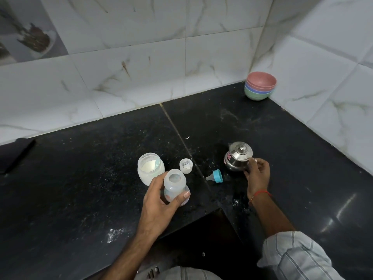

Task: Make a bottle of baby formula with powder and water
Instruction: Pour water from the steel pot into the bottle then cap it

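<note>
Black speckled stone forms the tabletop (80, 178), which meets white marbled wall tiles (141, 67) at its far edge and its right edge, with a thin seam running across the stone from the far edge toward the near one.

Near the middle of the tabletop, the left hand (161, 201) grips a clear baby bottle (175, 186), fingers curled round its far side and the thumb pressed across its near side; the bottle is upright, its mouth open, with no teat on it. Whether its base touches the stone cannot be told. The right hand (257, 174), a red thread at its wrist and a striped sleeve further back, has its fingers curled against the near side of a small steel kettle (238, 158) that stands right of the seam with its lid on; the handle itself is hidden behind the fingers.

Just beyond the left hand stands an open plastic jar (150, 168) with white powder inside. Beside it, a small white cap (186, 166) sits mouth-up. Between bottle and kettle, a teat with a blue ring (216, 176) lies on its side. White powder is scattered over the stone. In the far right corner sits a stack of coloured bowls (260, 85).
</note>
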A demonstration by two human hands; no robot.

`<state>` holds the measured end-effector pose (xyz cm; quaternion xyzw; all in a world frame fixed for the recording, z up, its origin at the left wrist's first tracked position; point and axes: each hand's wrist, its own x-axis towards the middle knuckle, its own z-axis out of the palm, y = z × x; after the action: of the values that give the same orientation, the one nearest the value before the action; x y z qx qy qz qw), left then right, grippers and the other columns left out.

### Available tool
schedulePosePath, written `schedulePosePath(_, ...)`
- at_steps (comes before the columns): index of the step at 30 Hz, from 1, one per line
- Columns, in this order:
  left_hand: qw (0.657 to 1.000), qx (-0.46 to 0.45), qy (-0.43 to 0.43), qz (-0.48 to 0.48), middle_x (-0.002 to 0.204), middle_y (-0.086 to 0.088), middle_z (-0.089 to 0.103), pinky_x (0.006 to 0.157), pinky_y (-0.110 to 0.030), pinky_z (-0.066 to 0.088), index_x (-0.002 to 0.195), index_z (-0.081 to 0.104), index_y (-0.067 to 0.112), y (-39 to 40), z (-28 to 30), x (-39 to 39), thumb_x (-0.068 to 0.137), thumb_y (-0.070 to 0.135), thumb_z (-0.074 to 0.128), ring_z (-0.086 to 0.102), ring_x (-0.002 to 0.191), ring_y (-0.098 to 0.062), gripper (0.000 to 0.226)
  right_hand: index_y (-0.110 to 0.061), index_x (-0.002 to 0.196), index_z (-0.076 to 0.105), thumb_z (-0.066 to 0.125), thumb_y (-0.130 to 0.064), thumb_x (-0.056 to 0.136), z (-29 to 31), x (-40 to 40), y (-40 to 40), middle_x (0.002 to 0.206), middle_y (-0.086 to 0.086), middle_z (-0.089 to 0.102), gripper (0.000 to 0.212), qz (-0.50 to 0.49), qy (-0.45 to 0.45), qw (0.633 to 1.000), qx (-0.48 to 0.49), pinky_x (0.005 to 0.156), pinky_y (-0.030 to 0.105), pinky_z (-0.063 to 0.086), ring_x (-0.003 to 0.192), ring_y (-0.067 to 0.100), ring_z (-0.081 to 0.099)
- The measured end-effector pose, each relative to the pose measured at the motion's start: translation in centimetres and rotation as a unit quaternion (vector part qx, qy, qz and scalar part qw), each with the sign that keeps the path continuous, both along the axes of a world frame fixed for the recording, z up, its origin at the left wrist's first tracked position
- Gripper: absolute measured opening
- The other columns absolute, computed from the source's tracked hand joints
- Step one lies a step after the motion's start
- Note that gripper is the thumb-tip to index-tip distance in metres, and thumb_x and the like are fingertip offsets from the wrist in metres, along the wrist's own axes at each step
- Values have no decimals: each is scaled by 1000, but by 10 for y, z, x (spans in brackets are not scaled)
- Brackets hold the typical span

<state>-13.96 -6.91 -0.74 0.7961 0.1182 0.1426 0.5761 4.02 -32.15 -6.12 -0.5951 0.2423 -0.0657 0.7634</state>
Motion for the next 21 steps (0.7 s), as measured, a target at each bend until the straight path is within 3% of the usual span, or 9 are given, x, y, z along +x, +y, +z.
schedulePosePath(2,1000,5,-2,-3,121,11,67,89,-29,56,126,60,35,-5,1,-1,72,46,85,63,111,-13,60,-24,111,58,66,-26,98,0,-6,-1,116,4,64,15,-20,-19,996,-91,100,41,53,113,25,62)
schedulePosePath(4,1000,4,0,-6,122,12,67,90,-26,55,126,60,33,-9,1,-1,72,46,85,63,113,-11,61,-17,122,58,66,-24,97,5,-16,-2,129,8,58,27,-43,-93,954,-282,108,40,45,124,25,54)
schedulePosePath(8,1000,0,5,-18,124,12,67,92,-22,52,128,61,31,-13,-2,0,73,44,86,62,117,-12,62,-14,118,64,63,-17,94,19,-35,18,122,9,63,24,134,-342,763,-531,103,39,40,115,24,54)
schedulePosePath(10,1000,-3,2,-22,123,11,68,89,-15,50,127,62,29,-15,0,1,72,41,86,63,116,-10,61,-19,132,62,64,-23,95,14,-35,32,131,5,58,37,295,-312,678,-597,105,43,45,118,24,52)
schedulePosePath(13,1000,-4,-5,-27,121,11,69,85,-11,49,126,63,28,-17,4,0,72,41,86,63,114,-7,60,-27,153,43,62,-27,98,-9,-29,43,155,4,37,58,438,-137,575,-677,114,45,36,137,29,37)
schedulePosePath(14,1000,-5,-6,-28,120,12,69,85,-12,49,126,63,30,-18,5,-1,71,42,86,63,112,-7,60,-26,153,44,61,-21,99,-13,-28,43,155,6,38,57,449,-109,574,-677,115,45,36,137,31,37)
schedulePosePath(16,1000,-7,-6,-27,119,18,67,85,-16,51,125,62,34,-16,6,-4,71,43,86,64,110,-7,59,-17,145,56,66,-9,96,-17,-27,41,144,13,50,50,420,-130,637,-633,112,48,42,130,35,47)
schedulePosePath(19,999,-3,-1,-33,120,18,67,87,-25,55,126,61,37,-13,2,-6,71,47,87,65,108,-10,61,-10,132,66,75,-10,92,-5,-37,36,129,11,62,41,341,-123,800,-478,110,44,47,120,27,59)
schedulePosePath(21,999,-2,3,-41,121,16,67,88,-30,56,127,61,37,-12,1,-6,72,49,87,66,109,-12,62,-12,124,70,75,-15,93,20,-51,40,127,3,69,32,310,-75,908,-271,109,42,51,116,17,66)
